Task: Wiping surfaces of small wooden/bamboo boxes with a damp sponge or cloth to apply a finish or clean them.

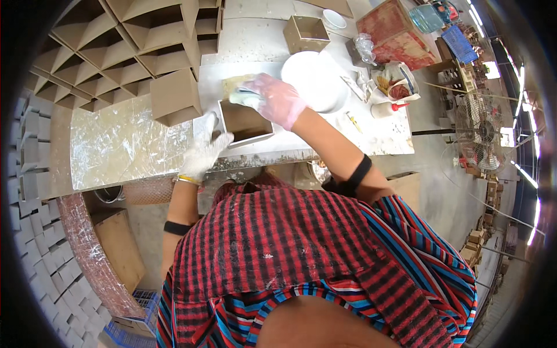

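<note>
An open box point(248, 120) with a brown inside and white outer walls stands on the worktable near its front edge. My left hand point(203, 148), in a whitish glove, is closed on the box's left side, its thumb by the near corner. My right hand point(277, 100), in a thin pinkish see-through glove, grips a pale greenish-white pad point(245, 98) over the box's far edge. Whether the pad is a sponge or a folded cloth I cannot tell. Just beyond the right hand is a large round white tub point(316, 81).
Plain brown boxes point(110, 43) are stacked at the far left, with a single one point(174, 98) before them. Farther back on the worktable point(125, 145) sit a small box point(306, 35) and a white bowl point(334, 19). A red-capped bottle point(387, 110) stands at right, near a fan point(480, 130).
</note>
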